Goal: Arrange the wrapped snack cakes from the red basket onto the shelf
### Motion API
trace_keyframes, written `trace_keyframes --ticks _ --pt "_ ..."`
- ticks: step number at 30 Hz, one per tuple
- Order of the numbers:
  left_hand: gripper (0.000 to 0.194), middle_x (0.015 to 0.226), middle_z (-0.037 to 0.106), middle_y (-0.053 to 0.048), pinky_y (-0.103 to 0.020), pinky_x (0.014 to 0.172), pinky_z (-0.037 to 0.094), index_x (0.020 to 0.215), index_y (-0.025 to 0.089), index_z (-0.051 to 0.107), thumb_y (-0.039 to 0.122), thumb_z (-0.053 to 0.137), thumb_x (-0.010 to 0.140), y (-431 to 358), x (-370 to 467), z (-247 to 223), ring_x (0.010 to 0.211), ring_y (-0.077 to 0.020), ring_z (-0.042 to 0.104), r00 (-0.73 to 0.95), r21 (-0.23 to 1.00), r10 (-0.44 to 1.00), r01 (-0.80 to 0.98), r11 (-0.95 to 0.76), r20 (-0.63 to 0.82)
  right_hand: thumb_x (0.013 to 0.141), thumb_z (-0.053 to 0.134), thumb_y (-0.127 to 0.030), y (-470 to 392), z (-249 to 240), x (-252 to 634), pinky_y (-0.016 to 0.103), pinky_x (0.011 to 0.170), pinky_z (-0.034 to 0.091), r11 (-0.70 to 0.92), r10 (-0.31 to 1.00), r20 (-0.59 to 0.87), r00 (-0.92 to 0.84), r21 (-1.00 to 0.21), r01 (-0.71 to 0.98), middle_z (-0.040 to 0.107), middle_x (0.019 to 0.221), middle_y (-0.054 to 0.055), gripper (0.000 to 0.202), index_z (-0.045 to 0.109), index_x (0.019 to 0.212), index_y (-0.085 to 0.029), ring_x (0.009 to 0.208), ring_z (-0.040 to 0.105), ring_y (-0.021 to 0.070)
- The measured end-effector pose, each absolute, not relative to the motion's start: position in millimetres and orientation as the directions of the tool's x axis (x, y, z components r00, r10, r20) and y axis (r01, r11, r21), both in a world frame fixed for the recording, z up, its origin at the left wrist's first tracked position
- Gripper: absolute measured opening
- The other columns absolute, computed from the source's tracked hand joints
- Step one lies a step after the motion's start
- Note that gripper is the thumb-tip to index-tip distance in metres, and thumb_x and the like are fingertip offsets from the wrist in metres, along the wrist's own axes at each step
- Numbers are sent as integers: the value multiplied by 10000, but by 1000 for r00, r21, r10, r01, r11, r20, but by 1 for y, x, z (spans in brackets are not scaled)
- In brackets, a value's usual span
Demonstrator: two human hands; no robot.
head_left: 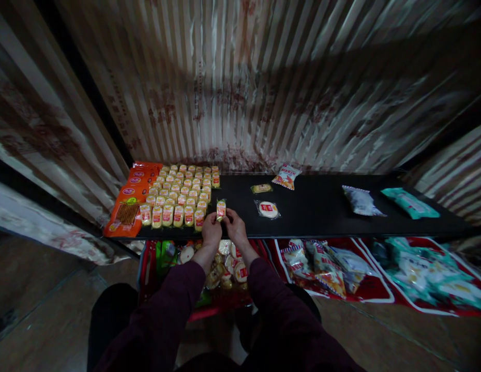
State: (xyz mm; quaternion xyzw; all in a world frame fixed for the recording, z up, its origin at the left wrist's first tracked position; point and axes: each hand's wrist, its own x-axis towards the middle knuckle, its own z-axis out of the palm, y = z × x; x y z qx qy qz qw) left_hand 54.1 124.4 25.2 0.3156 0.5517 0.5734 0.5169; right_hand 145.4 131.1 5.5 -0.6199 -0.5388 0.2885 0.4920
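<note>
Two dark purple sleeves (170,305) are stretching forward from the bottom of the view, with dark-clad legs (112,315) showing on either side of them. The left hand (211,229) and the right hand (236,227) are meeting near the front edge of a black shelf (236,191), and their fingertips are pinching the lower sides of a small yellow pack (221,208) with a red-and-white label. The pack is standing upright between the hands, just right of the closely set rows of similar packs (178,199); whether its base is touching the shelf, one cannot tell. Left of those rows, orange bags (128,204) are lying flat, one behind another. To the right of the hands, a round clear-wrapped item (268,208) is lying on the shelf, with a flat yellowish pack (261,188) just behind it and a red-and-white snack bag (286,176) near the back edge. Farther right, a pale bag (362,200) and a teal package (411,203) are resting apart from each other. Below the front edge, red baskets (147,274) are holding more wrapped goods: round items under the forearms, snack bags in the middle, and teal-and-white packages at the right. Striped, crinkled sheeting (225,93) is hanging behind the shelf.
</note>
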Motion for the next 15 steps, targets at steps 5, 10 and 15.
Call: trace_keyframes --ticks 5,10,15 --pt "274 847 676 -75 -361 907 418 796 180 681 3 557 628 135 57 26 870 -215 612 -263 983 949 -105 152 -175 785 514 -232 138 5 147 373 914 488 83 950 185 254 -927 366 697 1039 54 289 627 1050 -214 957 649 198" --pt "336 932 671 -85 -348 930 401 921 185 655 29 591 630 143 60 20 939 -215 603 -295 978 933 -111 179 -204 782 515 -236 147 2 150 365 917 490 74 951 172 257 -933 352 697 1037 61 298 620 1058 -198 959 652 195" --pt "385 1011 671 -84 -348 991 359 956 198 641 15 597 621 148 62 15 1029 -217 583 -292 970 931 -168 174 -218 778 524 -226 157 -2 153 375 917 490 52 946 160 282 -933 356 696 1041 81 317 609 1079 -180 959 656 202"
